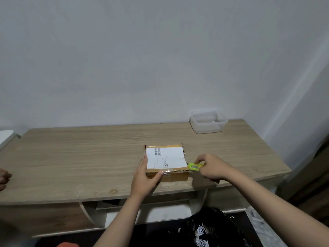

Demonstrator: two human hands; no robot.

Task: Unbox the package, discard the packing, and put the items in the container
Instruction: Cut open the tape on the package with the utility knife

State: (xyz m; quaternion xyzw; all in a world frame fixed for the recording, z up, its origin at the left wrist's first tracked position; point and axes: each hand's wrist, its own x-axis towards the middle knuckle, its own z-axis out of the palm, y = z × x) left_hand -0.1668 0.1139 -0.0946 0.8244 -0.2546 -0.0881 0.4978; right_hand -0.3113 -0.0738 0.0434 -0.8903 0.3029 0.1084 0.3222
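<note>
A flat brown cardboard package (pixel 169 172) with a white shipping label on top lies near the front edge of the wooden table (pixel 89 157). My left hand (pixel 145 177) presses on its near left corner, thumb across the front edge. My right hand (pixel 211 168) grips a small yellow-green box cutter (pixel 195 166), whose tip touches the package's right front corner. A clear empty plastic container (pixel 207 122) stands at the back right of the table against the wall.
A black bag (pixel 210 229) holding shredded white paper sits on the floor below my right arm. Another person's hand (pixel 4 177) rests at the table's left edge. A dark wooden piece of furniture (pixel 313 175) stands at the right.
</note>
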